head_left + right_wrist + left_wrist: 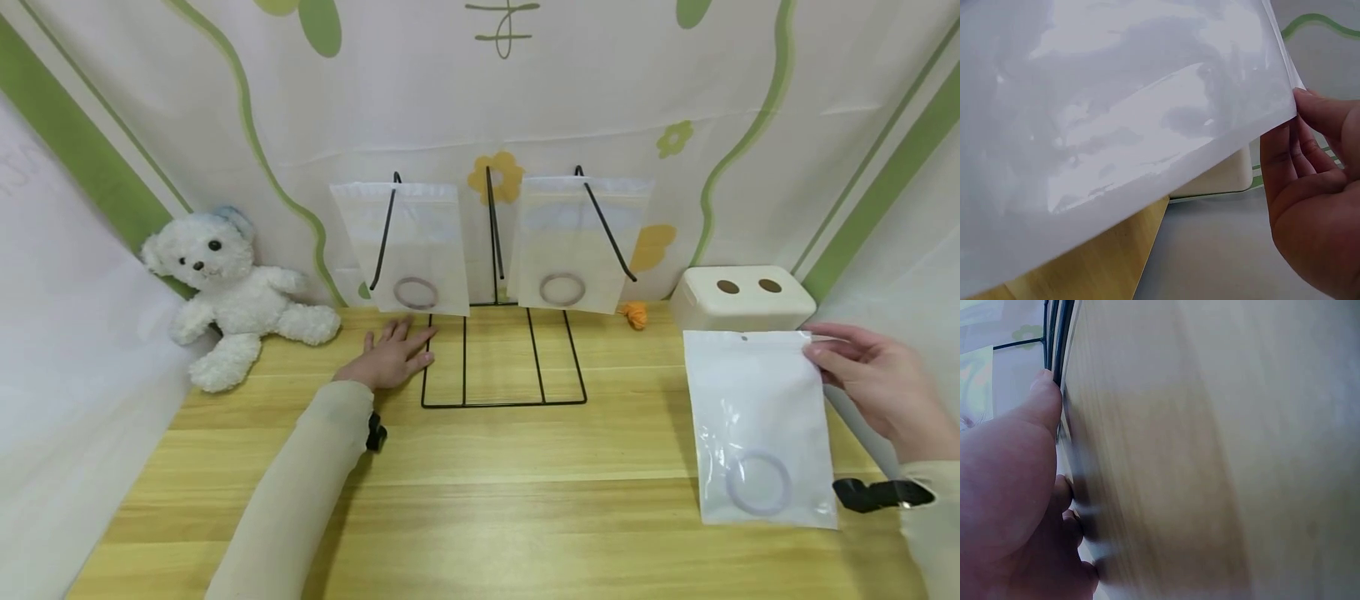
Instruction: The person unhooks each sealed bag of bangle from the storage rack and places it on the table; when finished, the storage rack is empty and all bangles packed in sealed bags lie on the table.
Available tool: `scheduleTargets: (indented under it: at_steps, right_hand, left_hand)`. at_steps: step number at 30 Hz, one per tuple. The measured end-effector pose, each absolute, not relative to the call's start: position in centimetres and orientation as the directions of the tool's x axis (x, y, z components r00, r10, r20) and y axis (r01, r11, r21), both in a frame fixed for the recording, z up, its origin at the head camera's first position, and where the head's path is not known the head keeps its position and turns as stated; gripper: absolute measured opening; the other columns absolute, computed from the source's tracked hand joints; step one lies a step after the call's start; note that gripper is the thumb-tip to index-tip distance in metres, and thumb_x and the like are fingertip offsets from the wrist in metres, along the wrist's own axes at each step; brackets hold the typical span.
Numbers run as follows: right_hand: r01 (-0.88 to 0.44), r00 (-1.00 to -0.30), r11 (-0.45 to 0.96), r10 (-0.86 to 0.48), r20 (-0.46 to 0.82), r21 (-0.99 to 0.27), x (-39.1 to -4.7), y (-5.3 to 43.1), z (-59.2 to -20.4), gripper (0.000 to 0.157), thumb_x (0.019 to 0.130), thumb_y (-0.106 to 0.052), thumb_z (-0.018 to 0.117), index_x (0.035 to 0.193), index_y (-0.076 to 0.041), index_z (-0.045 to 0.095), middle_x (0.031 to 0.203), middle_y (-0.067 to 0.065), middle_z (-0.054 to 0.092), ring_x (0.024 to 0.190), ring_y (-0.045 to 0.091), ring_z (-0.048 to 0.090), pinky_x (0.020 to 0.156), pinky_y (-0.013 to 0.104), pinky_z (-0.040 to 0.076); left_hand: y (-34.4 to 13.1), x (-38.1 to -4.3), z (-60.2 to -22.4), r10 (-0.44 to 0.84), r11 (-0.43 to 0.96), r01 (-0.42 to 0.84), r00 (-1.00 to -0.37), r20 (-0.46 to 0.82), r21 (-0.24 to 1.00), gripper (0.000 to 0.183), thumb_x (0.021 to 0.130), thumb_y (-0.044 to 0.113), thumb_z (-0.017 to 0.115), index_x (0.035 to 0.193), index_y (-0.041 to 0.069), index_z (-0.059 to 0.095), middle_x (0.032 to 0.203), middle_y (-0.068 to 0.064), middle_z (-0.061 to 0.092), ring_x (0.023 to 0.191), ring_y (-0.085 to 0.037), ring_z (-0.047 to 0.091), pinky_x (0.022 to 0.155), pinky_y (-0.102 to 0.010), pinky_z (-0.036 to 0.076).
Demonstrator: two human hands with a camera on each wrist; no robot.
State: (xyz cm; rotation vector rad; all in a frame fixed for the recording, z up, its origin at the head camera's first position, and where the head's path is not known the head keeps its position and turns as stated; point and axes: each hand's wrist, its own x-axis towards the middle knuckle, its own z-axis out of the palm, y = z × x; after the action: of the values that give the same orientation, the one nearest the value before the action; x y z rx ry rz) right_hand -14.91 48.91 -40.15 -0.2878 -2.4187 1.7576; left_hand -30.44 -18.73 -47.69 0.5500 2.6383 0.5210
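Observation:
At the right, my right hand pinches the top right corner of a white zip bag between thumb and fingers. A pale ring shows through the bag's lower part, and a small hole sits near its top edge. In the right wrist view the glossy bag fills most of the picture. My left hand lies on the table with fingers spread, its fingertips at the left side of a black wire rack. Similar bags hang on the rack's left arm and right arm, each showing a ring.
A white teddy bear sits at the back left of the wooden table. A cream box with two round holes stands at the back right. Beside the rack lies a small orange object. A patterned curtain hangs behind.

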Motion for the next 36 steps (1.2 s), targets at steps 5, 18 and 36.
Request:
scheduleTargets:
  at_steps: [5,18,36]
  right_hand:
    - [0.146,-0.972,0.48,0.234,-0.034,-0.865,-15.5,49.7,-41.5,0.027,0.109,-0.013,0.065,0.121,-0.037,0.07,0.09,-0.033,0.069,0.08,-0.01,0.066,0.067,0.013,0.057]
    - [0.238,-0.97,0.666,0.197,-0.14,-0.707,-16.8,51.2,-43.8,0.04,0.11,-0.032,0.066,0.14,-0.006,0.063,0.093,-0.041,0.06,0.084,-0.015,0.061,0.071,0.018,0.06]
    - [0.304,-0.947,0.74,0.168,-0.273,-0.599,-17.2,52.6,-45.7,0.058,0.109,-0.027,0.067,0.151,0.01,0.051,0.122,0.016,0.074,0.084,-0.005,0.064,0.071,0.021,0.06]
  left_hand:
    - [-18.8,-30.6,-47.8,0.445,0.853,0.299,-0.844,-0.298,0.428,0.07,0.112,0.065,0.038,0.174,0.037,0.02,0.183,-0.013,-0.009,0.169,-0.041,-0.016,0.128,-0.075,-0.014]
    - [-19.0,-30.7,-48.2,0.445,0.854,0.303,-0.845,-0.295,0.422,0.073,0.11,0.07,0.035,0.174,0.038,0.019,0.183,-0.013,-0.008,0.169,-0.041,-0.015,0.128,-0.075,-0.014]
    - [-18.8,-30.5,-47.9,0.441,0.853,0.296,-0.848,-0.292,0.429,0.067,0.114,0.059,0.039,0.174,0.035,0.02,0.183,-0.013,-0.009,0.169,-0.041,-0.016,0.128,-0.074,-0.013]
